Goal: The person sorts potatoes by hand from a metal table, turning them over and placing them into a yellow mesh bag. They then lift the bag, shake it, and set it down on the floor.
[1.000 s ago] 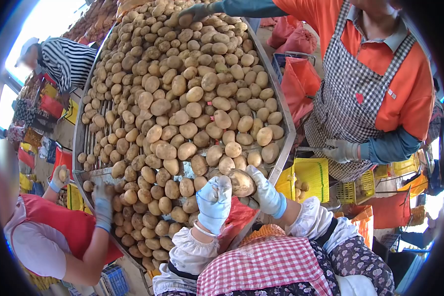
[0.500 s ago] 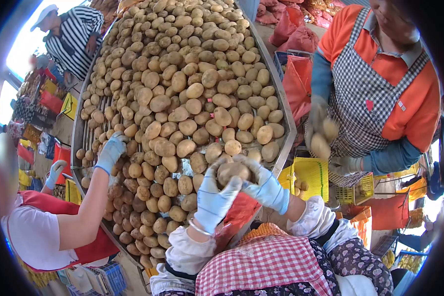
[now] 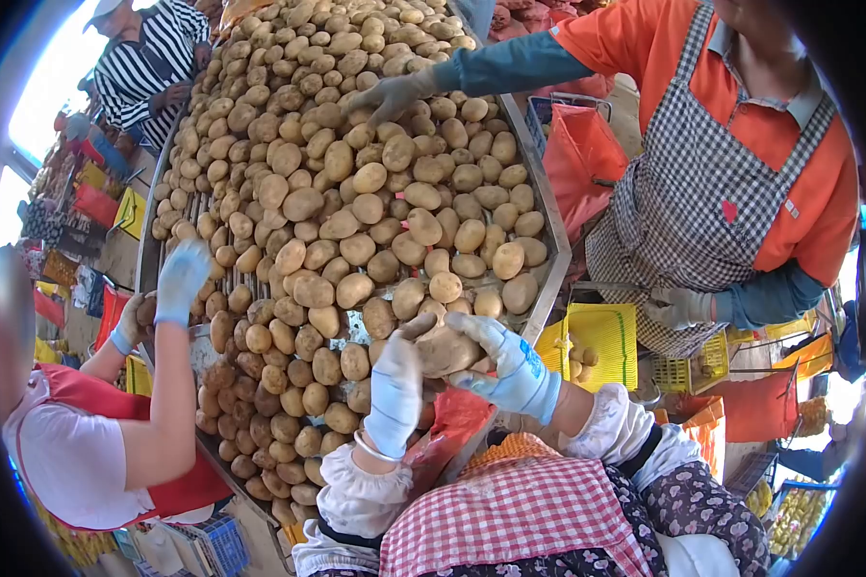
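A large brown potato is held between my two gloved hands, just above the near edge of the sorting table. From the right, my right hand grips it with the thumb below and the fingers above. My left hand, slightly blurred, closes on its left side with the fingertips at the top. Both gloves are white and pale blue with dark, dirty fingertips. Loose potatoes spread thickly across the table beyond my hands. A red bag hangs at the table edge below them.
On the right stands a co-worker in a checked apron, one gloved hand reaching onto the potatoes. Another co-worker in a red apron works at left. A yellow container and a red bag sit beside the table's right edge.
My left hand has shifted slightly left and down around the potato, and the right hand's grip has turned. The right co-worker's hand has reached onto the table; the left co-worker's hand has lifted away.
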`<state>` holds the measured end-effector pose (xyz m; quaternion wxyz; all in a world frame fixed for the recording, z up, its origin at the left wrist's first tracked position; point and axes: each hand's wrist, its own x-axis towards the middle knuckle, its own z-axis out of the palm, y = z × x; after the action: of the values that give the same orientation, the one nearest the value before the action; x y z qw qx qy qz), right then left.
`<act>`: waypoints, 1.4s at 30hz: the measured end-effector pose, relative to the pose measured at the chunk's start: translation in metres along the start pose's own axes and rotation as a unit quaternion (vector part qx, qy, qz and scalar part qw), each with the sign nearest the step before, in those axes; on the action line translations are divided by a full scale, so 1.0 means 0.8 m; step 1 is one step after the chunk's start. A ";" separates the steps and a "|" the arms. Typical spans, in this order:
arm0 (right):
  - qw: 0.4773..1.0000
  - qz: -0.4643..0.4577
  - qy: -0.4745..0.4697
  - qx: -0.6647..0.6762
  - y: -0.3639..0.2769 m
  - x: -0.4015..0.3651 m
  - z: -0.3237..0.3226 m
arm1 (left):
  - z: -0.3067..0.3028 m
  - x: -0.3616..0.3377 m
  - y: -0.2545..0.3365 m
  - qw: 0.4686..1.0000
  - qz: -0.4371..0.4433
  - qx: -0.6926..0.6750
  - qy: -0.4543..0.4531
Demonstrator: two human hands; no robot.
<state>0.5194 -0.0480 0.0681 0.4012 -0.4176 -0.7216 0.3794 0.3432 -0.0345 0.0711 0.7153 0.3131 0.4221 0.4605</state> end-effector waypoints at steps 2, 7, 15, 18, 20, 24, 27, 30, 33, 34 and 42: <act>0.997 -0.003 0.001 -0.071 -0.001 -0.008 0.004 | -0.005 -0.002 -0.018 0.956 0.146 0.252 -0.017; 0.993 -0.054 0.029 -0.099 -0.001 -0.032 0.018 | -0.019 -0.010 -0.042 0.903 0.258 0.343 0.026; 0.998 -0.030 0.040 -0.031 0.005 -0.041 0.016 | 0.004 -0.021 -0.024 0.999 0.033 -0.037 -0.003; 0.995 -0.046 0.057 -0.065 0.017 -0.044 0.022 | 0.010 -0.023 -0.034 0.972 0.179 0.153 0.004; 0.990 -0.095 0.094 -0.047 0.030 -0.047 0.035 | 0.013 -0.030 -0.032 0.883 0.284 0.371 0.037; 0.982 -0.117 0.120 -0.088 0.024 -0.046 0.038 | 0.009 -0.030 -0.027 0.881 0.280 0.380 0.039; 0.975 -0.144 0.123 -0.114 0.018 -0.040 0.040 | 0.007 -0.026 -0.024 0.904 0.290 0.308 0.064; 0.971 -0.156 0.122 -0.131 0.013 -0.034 0.038 | -0.003 -0.018 -0.036 0.943 0.274 0.186 0.030; 0.986 -0.128 0.102 -0.011 0.027 -0.033 0.034 | 0.009 -0.016 -0.023 0.986 0.129 0.091 0.053; 0.987 -0.127 0.101 -0.010 0.027 -0.031 0.032 | 0.011 -0.014 -0.022 0.989 0.130 0.059 0.044; 0.988 -0.075 0.103 -0.090 0.027 -0.026 0.024 | 0.021 -0.004 -0.011 0.780 0.378 0.490 0.090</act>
<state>0.5157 -0.0635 0.0360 0.4617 -0.4339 -0.7365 0.2370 0.3609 -0.0420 0.0724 0.1924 0.7133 0.5010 0.4508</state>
